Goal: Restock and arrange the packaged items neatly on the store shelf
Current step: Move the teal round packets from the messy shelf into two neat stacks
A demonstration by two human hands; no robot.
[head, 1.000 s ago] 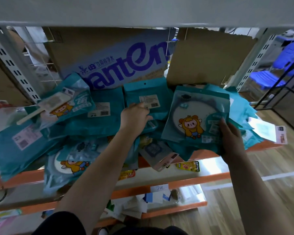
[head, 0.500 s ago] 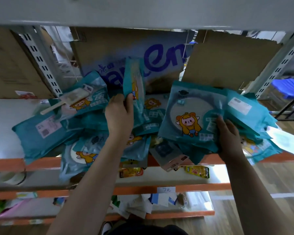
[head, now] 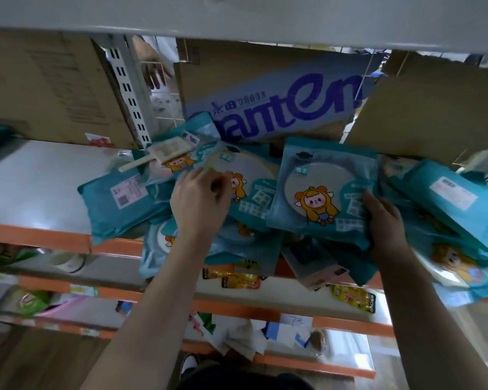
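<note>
Head view: left hand [head: 200,204] pinches teal cartoon-printed left packet [head: 254,190]; right hand [head: 385,220] grips matching right packet [head: 319,190].

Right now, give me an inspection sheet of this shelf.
Surface: grey shelf, orange front edge, bare at left.
Job's things: teal packs in a loose heap, some overhanging the edge.
Clutter: pale handled item on the heap; yellow sachets on the shelf below.
Hands: right hand grips front pack; left hand at second pack, grip blurred.
Cables: nothing seen.
Surroundings: cardboard boxes behind; lower shelves with goods.

Right hand [head: 383,218] grips 1 teal packet [head: 319,175]; left hand [head: 200,198] blurred.
</note>
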